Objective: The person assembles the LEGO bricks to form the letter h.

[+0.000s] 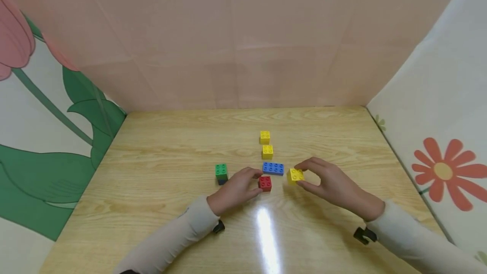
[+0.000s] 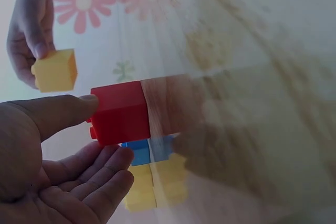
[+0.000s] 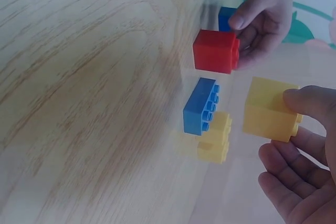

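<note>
My left hand (image 1: 236, 187) is at a red brick (image 1: 265, 183) standing on the table, its thumb and fingers on either side of the brick. In the left wrist view, the thumb (image 2: 68, 113) lies against the red brick's upper edge. My right hand (image 1: 335, 183) pinches a yellow brick (image 1: 295, 175) between thumb and fingers. That yellow brick is held off the tabletop, as the right wrist view shows. A long blue brick (image 1: 273, 168) lies just behind the red one, between the two hands.
Two more yellow bricks (image 1: 267, 152) stand behind the blue one on the wooden table (image 1: 163, 147). Left of my left hand, a green brick (image 1: 221, 170) sits over a dark blue piece (image 1: 222, 181). Flower-patterned panels (image 1: 443, 172) flank both sides.
</note>
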### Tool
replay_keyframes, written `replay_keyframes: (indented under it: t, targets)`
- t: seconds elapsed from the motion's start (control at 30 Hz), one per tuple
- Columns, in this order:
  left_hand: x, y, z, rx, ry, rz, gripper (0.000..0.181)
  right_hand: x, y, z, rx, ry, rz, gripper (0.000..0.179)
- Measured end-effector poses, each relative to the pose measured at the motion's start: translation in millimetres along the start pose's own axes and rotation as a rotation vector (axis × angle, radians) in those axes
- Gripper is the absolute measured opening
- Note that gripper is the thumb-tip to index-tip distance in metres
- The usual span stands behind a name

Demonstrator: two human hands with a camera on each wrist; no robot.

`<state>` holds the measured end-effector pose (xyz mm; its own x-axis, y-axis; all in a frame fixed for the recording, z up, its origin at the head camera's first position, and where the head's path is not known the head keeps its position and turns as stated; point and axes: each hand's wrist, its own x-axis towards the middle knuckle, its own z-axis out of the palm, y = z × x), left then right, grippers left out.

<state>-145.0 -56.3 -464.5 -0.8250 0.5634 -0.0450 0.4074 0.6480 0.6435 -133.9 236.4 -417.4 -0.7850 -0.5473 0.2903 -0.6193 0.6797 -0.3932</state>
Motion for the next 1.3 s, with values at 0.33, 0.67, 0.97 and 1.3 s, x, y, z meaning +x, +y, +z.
replay_keyframes:
  t: [0.33,0.67,0.97,1.3]
  targets:
    - [0.9,1.5,0.6,0.007,0.003,-0.003,0.043,-0.6,-2.5,0.7,0.004,0.005,-0.006,0.032]
    - [3.8,-0.7,2.4,0.004,0.006,-0.01,0.04,0.0,-2.2,2.8,0.011,0.01,-0.022,0.032]
    - [3.6,1.8,0.9,-0.027,-0.018,-0.028,0.038,3.0,-4.4,3.3,0.025,-0.008,-0.021,0.032]
    - [4.1,1.1,1.5,-0.029,-0.025,-0.034,0.035,13.9,-14.4,8.9,0.054,-0.004,-0.049,0.034]
